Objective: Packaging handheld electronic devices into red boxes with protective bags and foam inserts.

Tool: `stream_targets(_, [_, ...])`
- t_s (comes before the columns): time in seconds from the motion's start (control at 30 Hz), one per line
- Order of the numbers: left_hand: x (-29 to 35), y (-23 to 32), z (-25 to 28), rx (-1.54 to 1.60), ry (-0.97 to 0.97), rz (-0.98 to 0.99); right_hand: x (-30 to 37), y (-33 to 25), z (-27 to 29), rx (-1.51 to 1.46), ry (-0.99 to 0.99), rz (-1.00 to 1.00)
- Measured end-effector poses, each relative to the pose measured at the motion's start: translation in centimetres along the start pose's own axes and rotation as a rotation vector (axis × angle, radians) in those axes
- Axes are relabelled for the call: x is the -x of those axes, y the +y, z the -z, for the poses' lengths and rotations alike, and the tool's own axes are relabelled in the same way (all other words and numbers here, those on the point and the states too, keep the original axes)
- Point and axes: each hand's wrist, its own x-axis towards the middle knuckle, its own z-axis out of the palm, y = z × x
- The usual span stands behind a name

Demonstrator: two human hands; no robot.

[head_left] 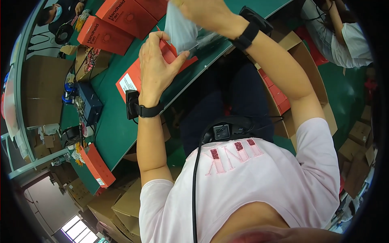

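Note:
My left hand (156, 69) grips an orange-red cardboard box (133, 72) lying on the green table, thumb and fingers spread around its open end. The box's flaps stand open toward the right, and a white label shows on its near end. My right hand (210, 16) is closed on the top of a whitish translucent plastic bag (181, 34). The bag hangs right at the box's open end, close to my left thumb; what it contains is not clear. My right fingertips are partly cut off by the upper picture edge.
Orange-red boxes (107, 36) stand behind on the green table (117, 133). Left of them are a carton of cords (91, 60) and a dark blue device (90, 103). Another orange-red box (97, 164) lies at the table edge. An open carton (310, 69) holds red boxes beside me. Other people sit nearby.

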Motion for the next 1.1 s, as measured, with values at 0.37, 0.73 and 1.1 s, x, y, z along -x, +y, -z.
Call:
stream_targets(0.37, [0.3,2.1,1.8,0.195,0.352,-0.205,-2.7,-2.0,5.1,-0.109,0.519,0.041])
stream_targets(0.73, [7.8,5.3,4.4,1.399,0.213,0.334,4.2,-9.9,14.6,-0.355,0.493,-0.200])
stream_targets(1.1, [9.8,6.1,2.5,1.361,0.271,0.488,11.4,-13.0,14.2,-0.385,-0.152,0.006])
